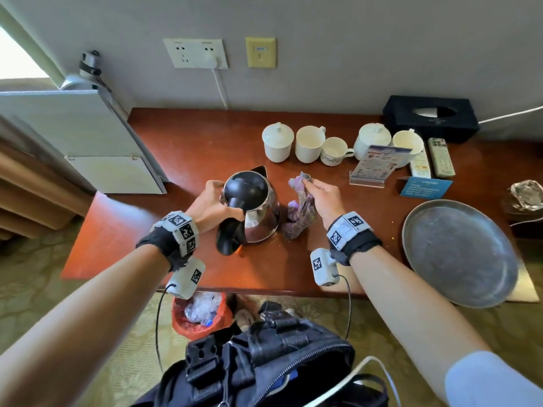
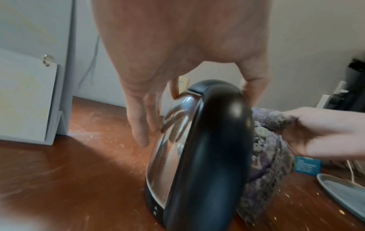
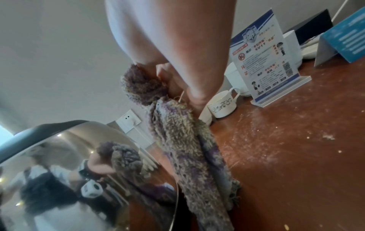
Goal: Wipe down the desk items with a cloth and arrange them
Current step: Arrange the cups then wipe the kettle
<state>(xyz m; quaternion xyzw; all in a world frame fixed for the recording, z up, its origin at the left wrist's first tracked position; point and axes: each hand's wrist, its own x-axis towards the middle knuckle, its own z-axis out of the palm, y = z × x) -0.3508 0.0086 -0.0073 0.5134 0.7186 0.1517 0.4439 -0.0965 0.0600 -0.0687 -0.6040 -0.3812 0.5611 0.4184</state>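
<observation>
Here, in the head view, the kettle stands near the middle of the table, and the left hand braces it from nine o'clock, thumb and fingers spread around the black lid and handle top. At three o'clock of the kettle the right hand clutches the bunched purple cloth, which hangs down beside the steel wall. White cups line up at twelve to one o'clock. In the left wrist view the fingers lie straight along the kettle's shiny side, steadying rather than gripping, while the cloth sits pressed behind the handle. In the right wrist view the fingers are curled tight on the cloth's top knot, its tail trailing against the mirrored body. To wipe well, I judge the left hand should hold the kettle firm while the cloth is opened flatter and drawn around the wall in long strokes.
</observation>
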